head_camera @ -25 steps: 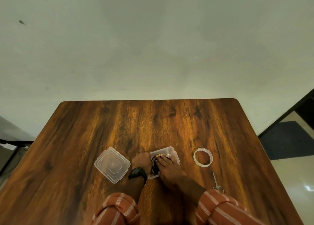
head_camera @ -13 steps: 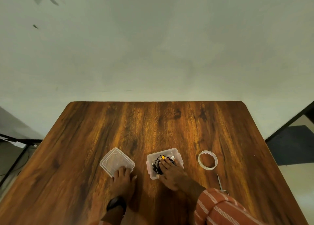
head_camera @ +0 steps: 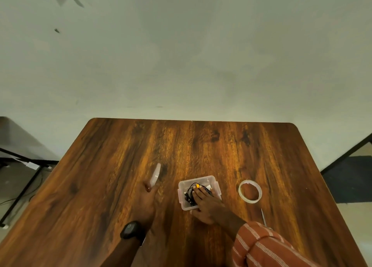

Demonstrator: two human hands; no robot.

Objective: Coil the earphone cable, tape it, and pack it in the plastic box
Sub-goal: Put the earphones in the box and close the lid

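A clear plastic box stands open on the wooden table. Inside lies the coiled black earphone cable with an orange earbud. My right hand rests on the box's near side, fingers pressing down on the cable. My left hand is to the left of the box and holds the clear lid tilted up on edge, lifted off the table.
A roll of clear tape lies right of the box. Scissors lie near my right sleeve. The table's left edge drops to a floor with a black frame and cables.
My left hand moved from the box to the lid, gripped it and raised it on edge. My right hand stayed pressing the cable in the box.
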